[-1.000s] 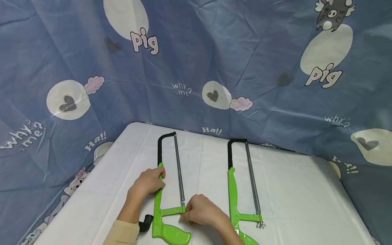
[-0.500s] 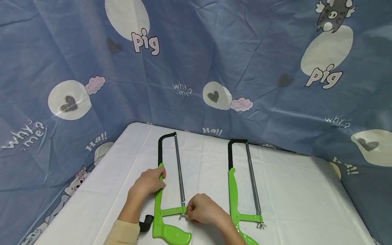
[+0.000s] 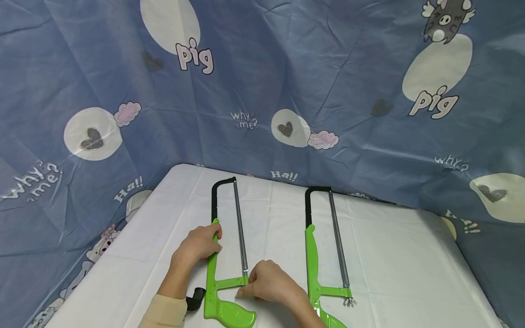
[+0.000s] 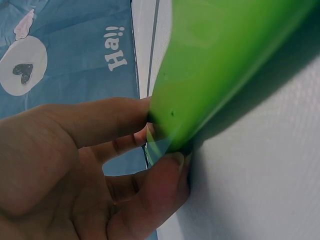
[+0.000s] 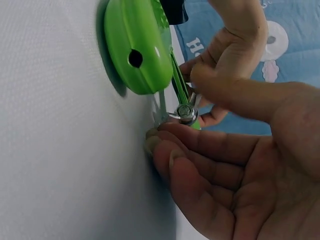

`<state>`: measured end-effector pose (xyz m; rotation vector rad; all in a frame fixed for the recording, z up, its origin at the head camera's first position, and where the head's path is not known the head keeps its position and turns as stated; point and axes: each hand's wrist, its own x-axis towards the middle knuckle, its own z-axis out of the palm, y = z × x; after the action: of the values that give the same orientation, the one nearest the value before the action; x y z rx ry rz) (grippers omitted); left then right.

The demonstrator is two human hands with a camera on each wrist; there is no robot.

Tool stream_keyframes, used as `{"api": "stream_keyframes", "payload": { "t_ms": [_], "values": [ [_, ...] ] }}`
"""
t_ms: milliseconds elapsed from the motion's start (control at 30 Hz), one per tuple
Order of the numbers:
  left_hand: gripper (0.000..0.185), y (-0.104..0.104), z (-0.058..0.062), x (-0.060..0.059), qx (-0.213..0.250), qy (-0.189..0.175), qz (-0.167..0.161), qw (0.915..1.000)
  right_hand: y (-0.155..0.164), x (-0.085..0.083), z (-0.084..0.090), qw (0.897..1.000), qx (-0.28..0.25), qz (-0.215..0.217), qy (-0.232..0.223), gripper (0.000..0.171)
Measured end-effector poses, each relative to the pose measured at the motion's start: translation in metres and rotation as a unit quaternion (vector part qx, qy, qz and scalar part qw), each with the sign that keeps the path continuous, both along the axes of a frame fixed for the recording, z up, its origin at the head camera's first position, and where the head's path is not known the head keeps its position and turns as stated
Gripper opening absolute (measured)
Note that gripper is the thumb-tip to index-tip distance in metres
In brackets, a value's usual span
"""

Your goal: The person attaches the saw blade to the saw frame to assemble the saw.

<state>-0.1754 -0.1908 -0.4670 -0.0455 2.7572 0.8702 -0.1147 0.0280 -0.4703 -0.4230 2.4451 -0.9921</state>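
Observation:
In the head view a hacksaw with a green handle, black bow and grey blade lies flat on the white table. My left hand holds the upper end of its green frame; the left wrist view shows the thumb and fingers on either side of the frame's edge. My right hand is at the blade's lower end. There, the right wrist view shows a metal wing nut between the blurred thumb and the curled fingers. From the head view this nut is hidden behind the hand.
A second, matching hacksaw lies to the right, its wing nut showing. Left of the first handle is a curved black piece. The white table ends at a blue printed cloth behind it.
My right hand draws slightly right, off the wing nut, half a second ago, and is now back over it with the thumb further left. The left hand and both hacksaws stay put.

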Motion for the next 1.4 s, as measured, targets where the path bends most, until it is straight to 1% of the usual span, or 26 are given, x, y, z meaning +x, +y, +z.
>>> {"api": "stream_keyframes", "payload": {
  "t_ms": [200,300,533,667,900,1067,1133,1267,1400],
  "values": [
    [0.02,0.0,0.001,0.001,0.001,-0.001,0.002,1.0,-0.001,0.001,0.002,1.0,0.009,0.007,0.008,0.029],
    [0.02,0.0,0.0,0.001,0.002,-0.002,0.003,1.0,0.001,0.0,0.002,1.0,0.007,0.012,0.001,0.026],
    [0.02,0.0,-0.001,0.0,0.0,0.0,0.003,1.0,0.006,-0.002,0.001,0.999,-0.02,0.015,-0.021,0.017],
    [0.02,0.0,-0.002,0.0,-0.001,0.002,0.003,1.0,0.006,-0.003,0.0,0.999,-0.033,0.013,-0.021,0.015],
    [0.02,0.0,-0.002,0.0,-0.003,0.003,0.003,1.0,0.004,-0.001,0.001,1.0,-0.018,0.003,0.014,0.019],
    [0.02,0.0,-0.002,0.0,-0.004,0.003,0.003,1.0,0.001,0.002,0.003,1.0,-0.001,0.006,0.027,0.02],
    [0.02,0.0,-0.001,0.001,-0.003,0.003,0.004,1.0,0.0,0.003,0.002,0.999,0.006,0.006,0.031,0.025],
    [0.02,0.0,0.0,0.002,0.0,0.003,0.004,1.0,-0.004,0.005,0.001,0.999,0.018,-0.001,0.041,0.04],
    [0.02,0.0,0.001,0.002,0.001,0.001,0.003,1.0,-0.006,0.005,0.001,0.998,0.025,-0.006,0.052,0.046]
  ]
}}
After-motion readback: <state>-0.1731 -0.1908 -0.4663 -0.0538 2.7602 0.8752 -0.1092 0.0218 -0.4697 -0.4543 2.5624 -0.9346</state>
